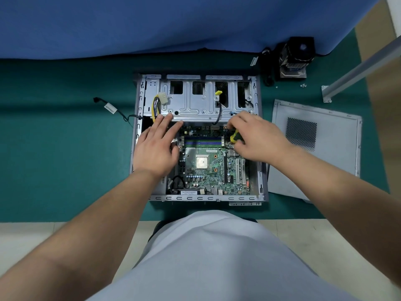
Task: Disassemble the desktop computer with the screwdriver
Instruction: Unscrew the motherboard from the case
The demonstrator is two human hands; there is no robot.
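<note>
Pale grey cloth over my lap [208, 257] fills the bottom of the head view, and both bare forearms reach forward from it over the desktop computer [198, 137], which lies open on its side on the green table mat [65, 148].

My left hand [157, 148] lies flat with its fingers straight and spread, over the left side of the case. Its fingertips touch the lower edge of the metal drive cage [195, 101], and it grips nothing.

My right hand [257, 137] is curled round the screwdriver [234, 135], whose yellow and green handle shows between thumb and fingers. The tool sits above the upper right part of the motherboard [206, 170], just beside the right end of the memory slots [202, 141]. Its tip is hidden under my fingers, so I cannot tell what it touches.

The bare processor [202, 161] sits in the middle of the board. A bundle of yellow and black wires with a white plug [163, 98] hangs over the cage's left end, and a black cable [112, 109] trails out of the case onto the mat at left.

To the right of the case the removed side panel [314, 135] lies flat on the mat. Beyond it, near the blue partition [173, 25], stands the cooler with its fan [296, 57], with a few small screws [303, 85] just beside it.
</note>
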